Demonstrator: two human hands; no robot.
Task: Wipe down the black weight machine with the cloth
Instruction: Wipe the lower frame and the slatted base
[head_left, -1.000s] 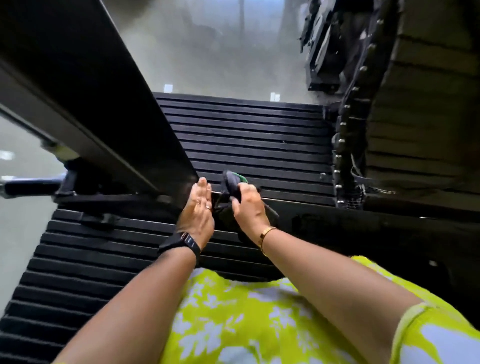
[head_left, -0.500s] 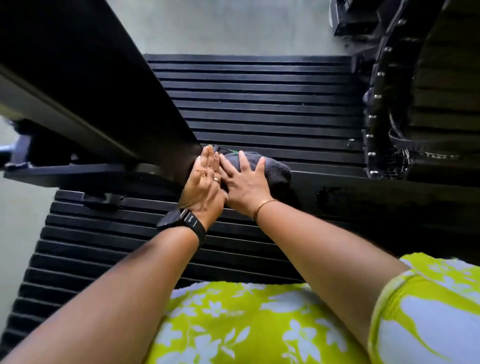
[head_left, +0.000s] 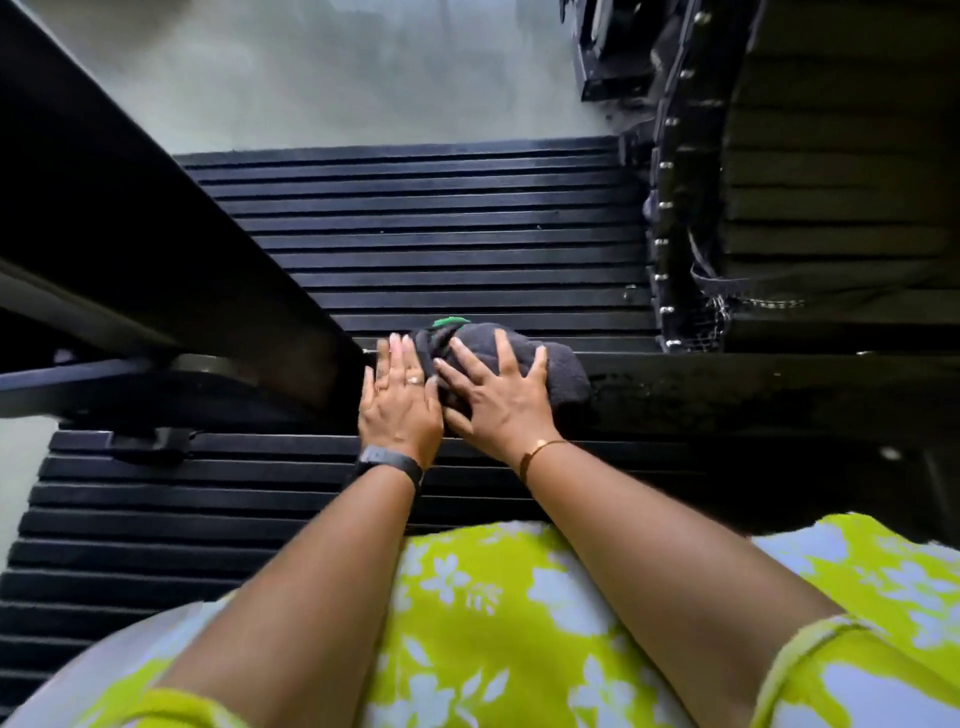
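Because the right grip (head_left: 498, 397) lies spread flat over the cloth (head_left: 563, 376) rather than curled round it, only downward pressure pins the bundle, with fingers straight and splayed and the palm on top. The left grip (head_left: 400, 408) is flat too, holding nothing, its fingers straight and together just left of the other hand and its fingertips by the cloth's left edge. The cloth, a dark grey wad with a green tag (head_left: 450, 321) at its far side, sits on the low crossbar (head_left: 753, 395) of the black weight machine (head_left: 156, 223), where the slanted beam meets it. Ribbed matting (head_left: 441, 234) covers the floor on both the near and far sides. The risk, as I judge it, is that a sideways stroke along this narrow bar could roll the wad off the far edge — or the palm could skate over it, since nothing clamps it.
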